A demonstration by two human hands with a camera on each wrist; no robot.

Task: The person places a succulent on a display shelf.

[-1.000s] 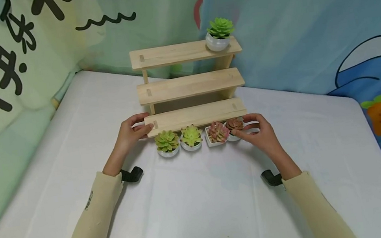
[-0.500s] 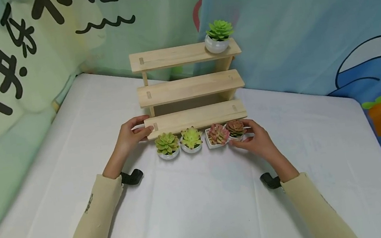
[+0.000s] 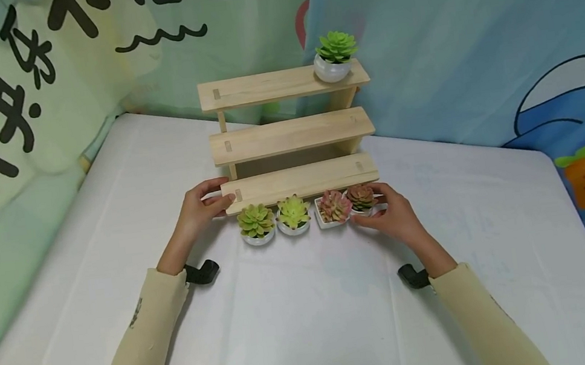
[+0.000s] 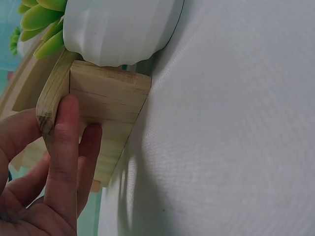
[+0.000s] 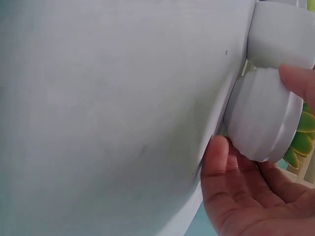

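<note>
At the left end of the bottom board of a three-tier wooden plant stand (image 3: 292, 137), my left hand (image 3: 202, 209) pinches the wood between thumb and fingers; the left wrist view shows the fingers (image 4: 64, 147) on the board's corner. My right hand (image 3: 392, 216) grips the white pot (image 5: 266, 115) of a reddish-brown succulent (image 3: 361, 197), thumb on one side and fingers on the other. Just left of it stands a pink succulent (image 3: 334, 206) in a square white pot. Two green succulents, one darker (image 3: 256, 221) and one lighter (image 3: 293, 211), stand in white pots further left.
Another green succulent (image 3: 336, 49) in a round white pot stands on the right end of the top shelf (image 3: 264, 87). A white cloth (image 3: 309, 320) covers the table. Printed curtains (image 3: 436, 55) hang behind the stand and along the left.
My right hand has shifted slightly lower and closer around the reddish-brown succulent's pot. The left hand stays on the board, and the view has tilted slightly.
</note>
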